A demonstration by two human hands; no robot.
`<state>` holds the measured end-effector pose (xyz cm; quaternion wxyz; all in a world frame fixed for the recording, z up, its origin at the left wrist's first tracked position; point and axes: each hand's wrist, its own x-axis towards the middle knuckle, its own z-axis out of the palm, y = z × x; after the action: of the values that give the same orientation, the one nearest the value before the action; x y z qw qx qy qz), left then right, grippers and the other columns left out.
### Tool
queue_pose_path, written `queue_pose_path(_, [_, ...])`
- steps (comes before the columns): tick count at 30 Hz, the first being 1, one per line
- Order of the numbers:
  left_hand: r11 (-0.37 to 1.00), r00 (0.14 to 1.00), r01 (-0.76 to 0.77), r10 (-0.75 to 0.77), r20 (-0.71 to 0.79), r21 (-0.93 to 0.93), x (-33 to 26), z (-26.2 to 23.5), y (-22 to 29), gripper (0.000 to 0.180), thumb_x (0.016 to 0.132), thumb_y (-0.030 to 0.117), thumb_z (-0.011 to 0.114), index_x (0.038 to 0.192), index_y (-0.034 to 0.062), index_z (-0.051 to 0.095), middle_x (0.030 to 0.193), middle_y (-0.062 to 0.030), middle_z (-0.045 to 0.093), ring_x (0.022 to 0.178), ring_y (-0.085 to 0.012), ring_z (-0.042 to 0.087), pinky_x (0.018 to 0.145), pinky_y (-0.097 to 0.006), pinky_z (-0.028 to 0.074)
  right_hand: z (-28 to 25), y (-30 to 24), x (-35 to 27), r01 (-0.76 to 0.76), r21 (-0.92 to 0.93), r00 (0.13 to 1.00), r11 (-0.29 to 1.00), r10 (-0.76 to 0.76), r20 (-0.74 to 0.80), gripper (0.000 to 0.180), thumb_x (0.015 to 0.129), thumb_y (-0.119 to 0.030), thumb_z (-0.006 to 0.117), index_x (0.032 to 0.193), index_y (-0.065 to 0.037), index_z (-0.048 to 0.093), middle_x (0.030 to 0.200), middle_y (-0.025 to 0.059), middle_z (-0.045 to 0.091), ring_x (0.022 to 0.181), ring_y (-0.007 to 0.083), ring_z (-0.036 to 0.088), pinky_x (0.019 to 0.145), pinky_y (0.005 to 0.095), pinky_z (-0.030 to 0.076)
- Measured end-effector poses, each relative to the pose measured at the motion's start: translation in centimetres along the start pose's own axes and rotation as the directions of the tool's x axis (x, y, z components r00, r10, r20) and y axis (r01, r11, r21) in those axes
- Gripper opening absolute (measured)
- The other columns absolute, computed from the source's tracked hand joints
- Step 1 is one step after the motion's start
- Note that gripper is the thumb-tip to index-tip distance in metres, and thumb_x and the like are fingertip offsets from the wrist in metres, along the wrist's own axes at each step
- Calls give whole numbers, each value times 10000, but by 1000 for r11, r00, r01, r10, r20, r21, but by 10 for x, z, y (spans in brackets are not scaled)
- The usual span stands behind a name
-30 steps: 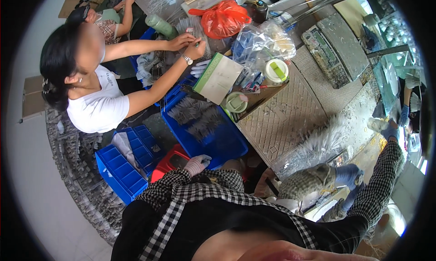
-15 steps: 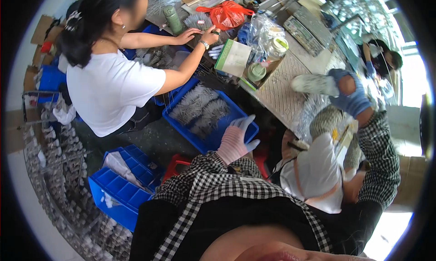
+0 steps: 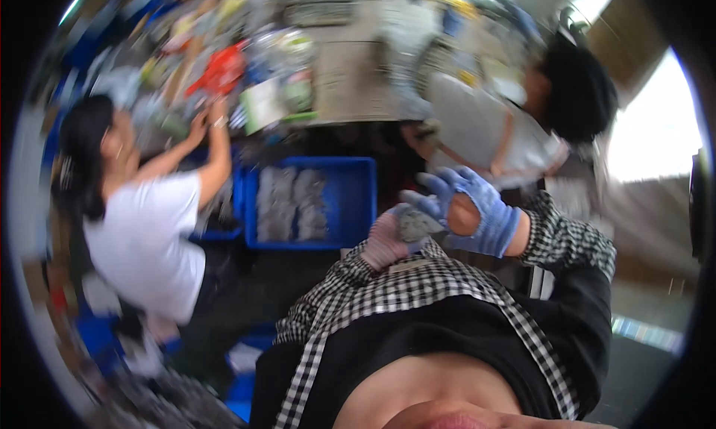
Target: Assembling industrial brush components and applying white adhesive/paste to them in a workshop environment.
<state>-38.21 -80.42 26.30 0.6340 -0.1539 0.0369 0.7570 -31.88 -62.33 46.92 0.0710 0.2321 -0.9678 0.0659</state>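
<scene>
My two gloved hands meet in front of my checked apron (image 3: 432, 283). Between them is a greyish-white bundle of thin pieces (image 3: 417, 225), blurred and partly covered by fingers. My left hand (image 3: 388, 241), in a pink-and-white striped glove, is closed around its left side. My right hand (image 3: 481, 214), in a blue glove that leaves a patch of skin bare, curls its fingers over the bundle's right side. Past my left hand stands a blue bin (image 3: 350, 227) with rows of similar pale bundles (image 3: 291, 204).
At the left a person in a white shirt (image 3: 153, 239) reaches over the cluttered table. Another person in an apron (image 3: 477, 127) sits close on my right. A red plastic bag (image 3: 221, 69) and a green-edged box (image 3: 263, 105) lie on the table (image 3: 350, 82).
My right hand has come in from the right with the bundle to meet my left hand, which was open and has closed on it. My view has swung rightward.
</scene>
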Motion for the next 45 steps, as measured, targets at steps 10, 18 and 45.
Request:
queue_pose_path(10, [-422,908,-100,331,256,901,224,-9,-148,614,695,80,858,1213,51,529,1111,-98,666,1013,-192,649,894,-337,526,31,143,-317,-318,496,603,808,576,-552,308,786,-180,778,1049,-68,662,910,110,663,823,302,650,728,395,517])
queue_pose_path(18, [-297,944,-90,280,176,951,293,-31,-273,697,675,75,868,1256,71,483,1208,-87,608,1106,-199,603,956,-331,495,101,153,-529,-587,670,328,455,890,-318,169,874,-211,684,952,-61,682,858,114,665,820,296,652,743,389,524])
queue_pose_path(45, [-368,956,-51,-287,-62,928,647,-42,-597,697,695,88,858,1272,44,468,1170,-106,647,1091,-207,638,950,-338,520,241,318,-1154,-935,75,-352,-348,935,-47,525,809,-328,710,1289,-159,580,1245,147,613,1136,340,601,978,451,483])
